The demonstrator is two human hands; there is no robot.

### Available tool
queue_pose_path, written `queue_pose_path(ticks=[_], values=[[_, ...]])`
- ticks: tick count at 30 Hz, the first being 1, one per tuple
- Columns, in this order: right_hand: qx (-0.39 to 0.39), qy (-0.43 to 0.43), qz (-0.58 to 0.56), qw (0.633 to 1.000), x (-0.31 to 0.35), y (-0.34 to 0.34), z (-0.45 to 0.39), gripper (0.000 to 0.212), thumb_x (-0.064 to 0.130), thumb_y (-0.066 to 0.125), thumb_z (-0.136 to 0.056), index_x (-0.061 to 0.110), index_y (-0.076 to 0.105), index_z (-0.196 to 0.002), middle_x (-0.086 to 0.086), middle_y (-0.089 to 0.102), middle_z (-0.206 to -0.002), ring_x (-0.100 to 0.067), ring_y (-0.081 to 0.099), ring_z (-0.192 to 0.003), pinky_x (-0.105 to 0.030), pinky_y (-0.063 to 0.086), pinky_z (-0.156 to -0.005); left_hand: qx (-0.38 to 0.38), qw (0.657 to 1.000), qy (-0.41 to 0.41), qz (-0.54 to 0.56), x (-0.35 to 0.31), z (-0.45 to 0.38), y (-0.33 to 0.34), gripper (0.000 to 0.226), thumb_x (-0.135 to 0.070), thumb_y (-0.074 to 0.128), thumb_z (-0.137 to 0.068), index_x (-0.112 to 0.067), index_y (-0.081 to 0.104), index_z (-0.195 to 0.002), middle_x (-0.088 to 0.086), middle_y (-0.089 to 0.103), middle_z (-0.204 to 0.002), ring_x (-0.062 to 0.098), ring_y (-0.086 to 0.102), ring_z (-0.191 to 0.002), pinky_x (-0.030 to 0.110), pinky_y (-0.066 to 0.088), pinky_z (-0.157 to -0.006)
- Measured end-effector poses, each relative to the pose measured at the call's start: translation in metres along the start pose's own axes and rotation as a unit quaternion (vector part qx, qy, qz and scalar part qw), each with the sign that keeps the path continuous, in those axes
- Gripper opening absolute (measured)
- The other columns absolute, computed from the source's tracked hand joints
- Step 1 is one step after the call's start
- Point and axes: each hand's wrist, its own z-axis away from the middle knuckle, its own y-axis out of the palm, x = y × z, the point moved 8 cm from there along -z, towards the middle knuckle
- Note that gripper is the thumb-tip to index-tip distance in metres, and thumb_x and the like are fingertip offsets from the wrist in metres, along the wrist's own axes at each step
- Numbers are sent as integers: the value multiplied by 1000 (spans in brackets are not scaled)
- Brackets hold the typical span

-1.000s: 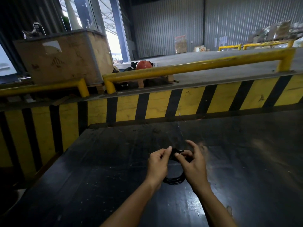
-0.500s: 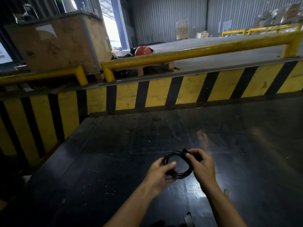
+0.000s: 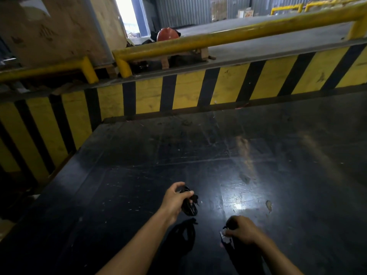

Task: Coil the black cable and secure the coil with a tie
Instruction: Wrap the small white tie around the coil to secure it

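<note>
My left hand (image 3: 174,201) holds the black cable (image 3: 190,204), bunched into a small coil, just above the dark glossy table (image 3: 258,155). The coil hangs from between my thumb and fingers, and its shadow falls on the table below. My right hand (image 3: 243,229) is lower and to the right, down at the table surface and apart from the coil. Its fingers are pinched on a small dark tie with a pale end (image 3: 224,234). The hand hides most of the tie.
A yellow-and-black striped barrier (image 3: 188,92) runs along the table's far and left sides. Behind it are a yellow rail (image 3: 238,36), a large wooden crate (image 3: 59,30) and a red hard hat (image 3: 167,33). The table's left edge drops off at the lower left.
Both hands held the coil together before. My right hand has let go and dropped to the table on the right, closing on the tie. My left hand alone keeps the coil.
</note>
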Motion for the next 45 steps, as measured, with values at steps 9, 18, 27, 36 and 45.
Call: queue_pose_path(ticks=[9,18,27,36,45], values=[[-84,1,-63,994,2,9,2,9,14,67,-78,7,67,-83,-4,69,-82,-19,66,-83,-18,42,-60,54,996,33,-55,2,14,7,33,4,62,-84,-11,64,-114,16,59,-108,15,60,-62,26,54,-65],[-20,-166,-249,954,92,-86,16,11,6,71,-81,1,64,-87,-2,61,-66,-4,55,-53,-13,43,-51,157,971,65,-165,-30,22,41,22,-34,68,-83,-14,74,-85,-2,59,-66,9,55,-56,19,46,-57],[-78,-263,-136,952,151,-151,22,14,15,74,-77,16,62,-84,-7,68,-74,-15,63,-64,-29,49,-60,164,969,113,-147,-90,28,63,24,-31,64,-86,-9,74,-85,15,65,-81,23,57,-71,32,46,-67],[-291,-333,-63,894,162,-162,46,8,19,71,-82,13,75,-85,-3,73,-74,-11,65,-66,-21,46,-60,103,994,24,-10,-96,21,66,18,-20,64,-87,-11,68,-72,3,68,-61,12,58,-45,20,47,-42],[-390,-359,-27,847,169,-161,65,5,14,65,-85,15,70,-89,2,66,-87,-13,63,-71,-33,54,-59,99,995,-9,29,-102,29,74,14,-19,62,-89,-6,68,-92,12,62,-81,18,58,-64,28,53,-55]])
